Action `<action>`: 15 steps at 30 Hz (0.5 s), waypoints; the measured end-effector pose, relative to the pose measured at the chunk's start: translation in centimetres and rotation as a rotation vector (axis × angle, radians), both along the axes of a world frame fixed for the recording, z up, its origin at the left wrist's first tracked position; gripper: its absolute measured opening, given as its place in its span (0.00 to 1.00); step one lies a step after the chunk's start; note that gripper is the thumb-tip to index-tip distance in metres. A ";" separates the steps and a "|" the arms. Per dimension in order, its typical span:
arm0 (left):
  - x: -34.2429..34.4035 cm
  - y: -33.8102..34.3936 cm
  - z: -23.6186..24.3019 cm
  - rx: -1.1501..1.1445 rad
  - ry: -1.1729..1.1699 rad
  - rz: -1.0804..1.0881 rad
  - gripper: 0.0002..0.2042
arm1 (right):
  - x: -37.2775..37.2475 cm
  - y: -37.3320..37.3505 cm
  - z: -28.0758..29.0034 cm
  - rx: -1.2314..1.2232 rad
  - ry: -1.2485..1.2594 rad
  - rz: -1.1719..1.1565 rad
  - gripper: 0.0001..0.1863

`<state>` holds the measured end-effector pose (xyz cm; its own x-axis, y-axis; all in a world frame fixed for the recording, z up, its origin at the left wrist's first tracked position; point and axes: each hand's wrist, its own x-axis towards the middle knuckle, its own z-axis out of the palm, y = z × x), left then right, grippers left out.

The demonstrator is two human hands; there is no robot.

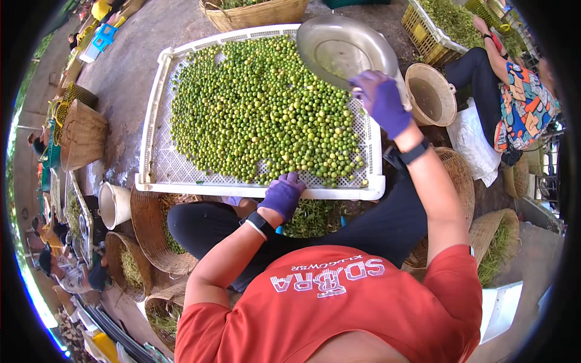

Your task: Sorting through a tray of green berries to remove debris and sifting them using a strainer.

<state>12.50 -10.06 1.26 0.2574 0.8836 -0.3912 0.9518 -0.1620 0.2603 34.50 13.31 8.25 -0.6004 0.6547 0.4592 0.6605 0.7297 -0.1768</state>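
Note:
A white plastic tray [261, 192] with a mesh bottom lies in front of me, spread with many small round green fruits [260, 103]. At its far right corner a shallow metal basin [369, 45] is tilted, and nothing but a few bits shows inside. My right hand [384, 104], in a purple glove, is closed on the basin's near right rim. My left hand [282, 196], also gloved in purple, is closed over the tray's near edge, its fingertips beside the nearest fruits.
A beige bucket [431, 95] stands right of the tray, near a seated person [526, 103] and a yellow crate [423, 37] of greens. Wicker baskets [158, 233] surround my legs. Another basket [257, 15] sits beyond the tray. Cut stems [311, 219] lie between my legs.

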 end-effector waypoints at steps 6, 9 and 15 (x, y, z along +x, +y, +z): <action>-1.9 1.8 2.4 -0.049 -0.162 0.051 0.18 | -3.2 4.9 -8.3 0.042 -0.167 0.050 0.07; -2.0 3.7 1.5 0.088 -0.212 0.144 0.15 | -2.8 6.5 -10.0 0.021 -0.245 0.008 0.10; -1.0 8.9 -0.8 0.326 -0.361 0.291 0.12 | -1.1 1.4 -4.4 -0.185 -0.164 -0.037 0.19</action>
<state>11.46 -1.15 0.48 0.0517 0.9985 -0.0182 0.8294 -0.0327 0.5577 33.35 14.68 3.84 -0.6308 0.7416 0.2283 0.7172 0.6695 -0.1933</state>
